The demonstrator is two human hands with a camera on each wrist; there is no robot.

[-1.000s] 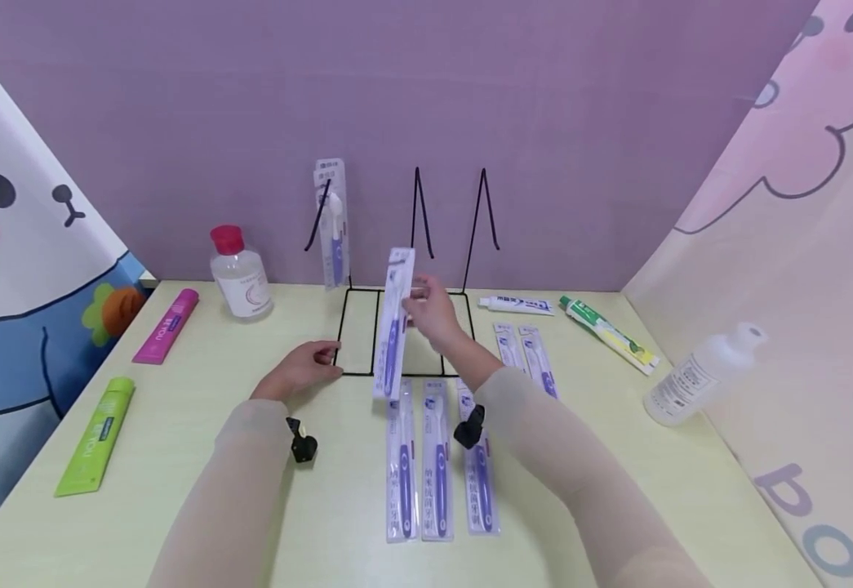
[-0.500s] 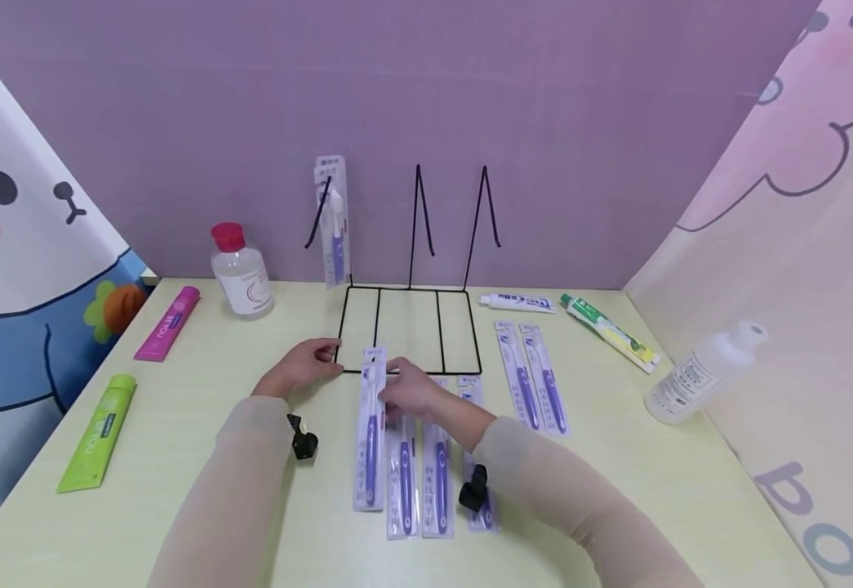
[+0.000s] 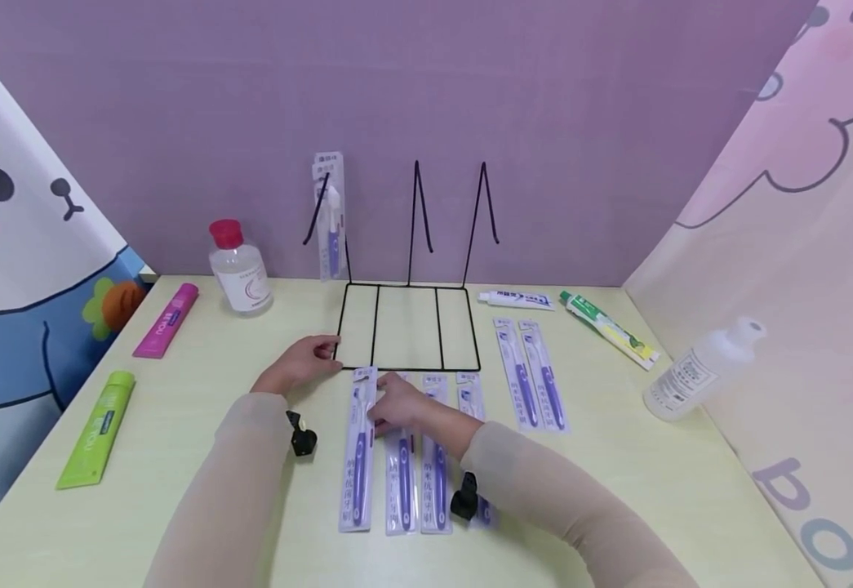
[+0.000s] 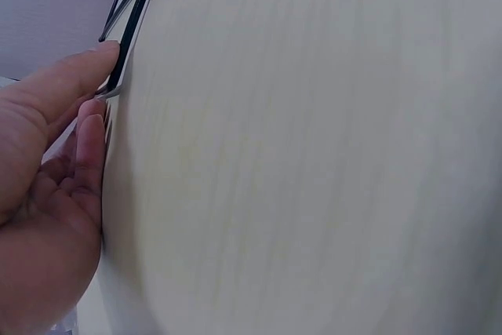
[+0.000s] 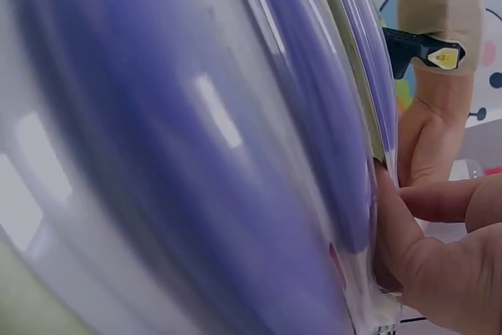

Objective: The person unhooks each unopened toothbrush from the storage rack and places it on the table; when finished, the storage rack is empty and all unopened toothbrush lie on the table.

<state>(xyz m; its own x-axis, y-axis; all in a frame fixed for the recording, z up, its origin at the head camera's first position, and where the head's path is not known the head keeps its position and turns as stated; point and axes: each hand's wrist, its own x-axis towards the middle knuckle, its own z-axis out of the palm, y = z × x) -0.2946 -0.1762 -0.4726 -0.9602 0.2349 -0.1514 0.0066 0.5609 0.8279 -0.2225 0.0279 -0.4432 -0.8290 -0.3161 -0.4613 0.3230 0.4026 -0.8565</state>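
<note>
The right hand (image 3: 402,406), thumb and forefinger nearly together, pinches the right edge of a packaged toothbrush (image 3: 357,457) just left of the three-pack row (image 3: 437,490); whether its underside touches the bench (image 3: 198,392) is unclear. A neat placement probably calls for squaring it with its neighbours and lowering it flat before letting go, while the left hand (image 3: 301,365) steadies the wire rack (image 3: 375,327), its near left corner pinched.

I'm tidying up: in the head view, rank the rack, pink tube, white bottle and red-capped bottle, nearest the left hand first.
1. Rack: touching the left hand
2. Red-capped bottle: behind, left
3. Pink tube: left
4. White bottle: far right
</note>
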